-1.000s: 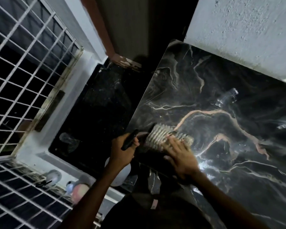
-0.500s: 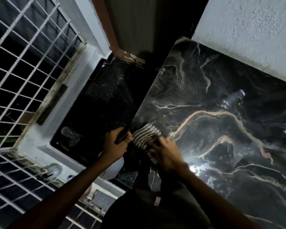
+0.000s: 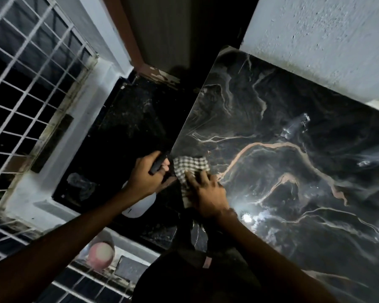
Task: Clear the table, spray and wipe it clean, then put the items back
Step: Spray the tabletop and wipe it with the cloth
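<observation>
A dark marble table [image 3: 293, 132] with pale veins fills the right side and shines wet. On its near left corner lies a checked cloth [image 3: 189, 166]. My right hand [image 3: 208, 193] presses down on the cloth with spread fingers. Just off the table's left edge, my left hand [image 3: 146, 173] grips the black trigger head of a white spray bottle [image 3: 140, 204], whose body hangs below the hand.
A white metal window grille [image 3: 31, 84] stands at the left above a white ledge. Below the table's left edge lies dark speckled floor [image 3: 129, 119]. A rough white wall [image 3: 326, 40] borders the table's far side. A pink and white round object [image 3: 101, 254] sits at lower left.
My right hand has slid the cloth left toward the table's near left corner and bunched it. My left hand kept hold of the spray bottle beside the edge.
</observation>
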A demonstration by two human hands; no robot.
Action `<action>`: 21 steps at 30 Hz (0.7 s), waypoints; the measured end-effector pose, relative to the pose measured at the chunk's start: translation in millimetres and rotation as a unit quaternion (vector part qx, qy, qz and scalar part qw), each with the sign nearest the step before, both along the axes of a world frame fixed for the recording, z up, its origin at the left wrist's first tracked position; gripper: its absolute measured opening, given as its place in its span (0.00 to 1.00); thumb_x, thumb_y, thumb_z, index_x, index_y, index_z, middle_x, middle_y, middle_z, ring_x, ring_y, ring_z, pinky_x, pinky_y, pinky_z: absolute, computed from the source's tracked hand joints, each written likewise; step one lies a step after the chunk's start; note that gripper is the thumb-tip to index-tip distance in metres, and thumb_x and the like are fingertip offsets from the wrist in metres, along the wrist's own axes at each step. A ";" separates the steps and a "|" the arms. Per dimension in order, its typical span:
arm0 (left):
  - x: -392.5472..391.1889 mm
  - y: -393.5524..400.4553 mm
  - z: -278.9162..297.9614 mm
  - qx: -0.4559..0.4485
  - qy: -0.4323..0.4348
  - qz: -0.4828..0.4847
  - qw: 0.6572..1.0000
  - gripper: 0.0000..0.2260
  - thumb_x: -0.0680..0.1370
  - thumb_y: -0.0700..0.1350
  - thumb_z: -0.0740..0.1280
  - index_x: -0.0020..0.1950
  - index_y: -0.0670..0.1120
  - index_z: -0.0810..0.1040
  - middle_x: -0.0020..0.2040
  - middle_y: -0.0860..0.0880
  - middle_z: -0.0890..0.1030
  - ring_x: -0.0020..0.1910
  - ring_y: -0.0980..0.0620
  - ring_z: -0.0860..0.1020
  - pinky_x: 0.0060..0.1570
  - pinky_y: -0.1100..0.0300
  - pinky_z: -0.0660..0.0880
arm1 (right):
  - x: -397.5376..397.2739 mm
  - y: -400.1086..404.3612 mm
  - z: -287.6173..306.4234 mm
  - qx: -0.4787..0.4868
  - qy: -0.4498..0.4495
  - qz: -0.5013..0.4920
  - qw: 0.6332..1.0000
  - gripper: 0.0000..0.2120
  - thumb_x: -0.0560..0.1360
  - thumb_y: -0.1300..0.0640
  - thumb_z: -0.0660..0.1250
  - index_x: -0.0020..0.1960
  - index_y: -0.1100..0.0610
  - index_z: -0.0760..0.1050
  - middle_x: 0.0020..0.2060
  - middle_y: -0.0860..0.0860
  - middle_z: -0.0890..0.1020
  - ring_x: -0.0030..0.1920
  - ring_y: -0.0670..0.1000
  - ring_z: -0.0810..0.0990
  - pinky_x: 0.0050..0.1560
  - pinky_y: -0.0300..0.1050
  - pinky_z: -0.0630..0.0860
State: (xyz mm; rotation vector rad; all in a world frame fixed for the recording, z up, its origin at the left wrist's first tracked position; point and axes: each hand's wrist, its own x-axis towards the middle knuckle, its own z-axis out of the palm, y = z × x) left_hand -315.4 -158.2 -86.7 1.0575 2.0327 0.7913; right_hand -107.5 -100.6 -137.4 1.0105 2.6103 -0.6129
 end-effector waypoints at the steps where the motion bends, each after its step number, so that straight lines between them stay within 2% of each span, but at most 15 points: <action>1: -1.9 3.6 -0.6 -0.002 0.006 -0.005 1.000 0.03 0.74 0.34 0.67 0.44 0.41 0.79 0.40 0.47 0.82 0.43 0.55 0.81 0.47 0.61 0.76 | 25.6 -2.3 -1.5 0.021 0.004 0.009 1.000 0.34 0.75 0.43 0.63 0.79 0.44 0.58 0.62 0.57 0.72 0.57 0.63 0.74 0.51 0.55 0.75; 3: -1.4 8.0 -2.8 -0.011 0.005 0.000 1.000 0.04 0.72 0.39 0.65 0.43 0.44 0.79 0.41 0.48 0.83 0.45 0.48 0.82 0.51 0.56 0.78 | 85.2 11.6 -6.3 0.074 0.007 -0.032 0.997 0.32 0.75 0.39 0.60 0.78 0.43 0.62 0.57 0.58 0.75 0.52 0.61 0.75 0.51 0.54 0.72; 5: 6.0 9.3 -3.1 -0.028 0.001 -0.003 1.000 0.05 0.70 0.40 0.64 0.42 0.47 0.79 0.40 0.49 0.83 0.45 0.46 0.82 0.51 0.54 0.79 | 131.4 40.3 -8.4 0.117 0.000 -0.144 0.983 0.32 0.75 0.38 0.57 0.77 0.46 0.66 0.53 0.61 0.75 0.47 0.62 0.74 0.48 0.54 0.71; 7: 15.7 8.7 -5.9 -0.039 -0.010 -0.009 0.999 0.06 0.70 0.39 0.64 0.41 0.48 0.79 0.37 0.52 0.81 0.41 0.48 0.82 0.47 0.54 0.79 | 138.8 65.9 -12.9 0.116 -0.017 -0.277 0.954 0.33 0.75 0.38 0.54 0.77 0.49 0.66 0.54 0.66 0.74 0.48 0.65 0.74 0.49 0.55 0.73; 9: 24.2 7.6 -11.3 -0.044 -0.023 -0.007 0.999 0.05 0.70 0.39 0.66 0.41 0.47 0.80 0.37 0.53 0.81 0.40 0.48 0.82 0.46 0.55 0.79 | 107.6 71.2 -22.9 0.104 -0.005 -0.362 0.926 0.35 0.75 0.39 0.51 0.78 0.53 0.64 0.56 0.67 0.73 0.50 0.66 0.74 0.49 0.56 0.74; 11: 31.4 7.3 -13.5 -0.048 -0.022 -0.011 0.999 0.04 0.71 0.38 0.69 0.41 0.47 0.80 0.39 0.51 0.82 0.43 0.49 0.82 0.49 0.57 0.78 | 56.9 52.5 -26.6 0.082 0.029 -0.355 0.931 0.35 0.75 0.41 0.53 0.79 0.55 0.62 0.58 0.65 0.72 0.51 0.64 0.75 0.48 0.54 0.75; 14: 42.6 12.6 -11.2 -0.061 -0.017 -0.014 0.998 0.08 0.73 0.31 0.68 0.41 0.44 0.80 0.38 0.49 0.81 0.42 0.46 0.82 0.45 0.58 0.77 | 2.4 -4.4 -23.7 0.058 0.061 -0.202 0.976 0.35 0.75 0.47 0.64 0.79 0.54 0.59 0.59 0.60 0.72 0.51 0.60 0.73 0.48 0.53 0.77; 16: 46.6 16.8 -10.1 -0.075 -0.007 -0.016 0.997 0.11 0.73 0.32 0.68 0.40 0.48 0.79 0.37 0.52 0.81 0.41 0.46 0.82 0.43 0.58 0.77 | 11.9 -33.3 -18.7 0.027 0.068 -0.080 0.994 0.33 0.76 0.48 0.62 0.79 0.50 0.59 0.58 0.59 0.72 0.51 0.59 0.73 0.49 0.54 0.77; 17: 47.9 18.7 -10.4 -0.079 -0.003 -0.024 0.997 0.13 0.73 0.33 0.67 0.39 0.52 0.78 0.38 0.54 0.81 0.41 0.47 0.82 0.44 0.57 0.77 | 33.5 -38.2 -20.7 0.021 0.068 -0.050 0.996 0.32 0.77 0.47 0.59 0.80 0.47 0.57 0.58 0.57 0.72 0.51 0.59 0.73 0.49 0.54 0.76; 19: 52.7 23.1 -8.2 -0.080 0.002 -0.046 0.996 0.12 0.71 0.36 0.66 0.38 0.54 0.77 0.39 0.54 0.82 0.44 0.48 0.82 0.48 0.56 0.79 | 94.8 -37.8 -24.4 0.009 0.062 -0.078 0.995 0.35 0.78 0.45 0.61 0.81 0.39 0.50 0.58 0.55 0.71 0.50 0.57 0.73 0.48 0.51 0.74; 21: 61.2 28.4 -3.4 -0.067 -0.001 -0.071 0.995 0.09 0.70 0.38 0.65 0.39 0.53 0.77 0.38 0.54 0.83 0.43 0.49 0.82 0.48 0.54 0.80 | 163.9 -24.9 -27.2 0.029 0.052 -0.198 0.978 0.37 0.75 0.43 0.62 0.81 0.39 0.51 0.57 0.57 0.71 0.47 0.58 0.73 0.45 0.49 0.73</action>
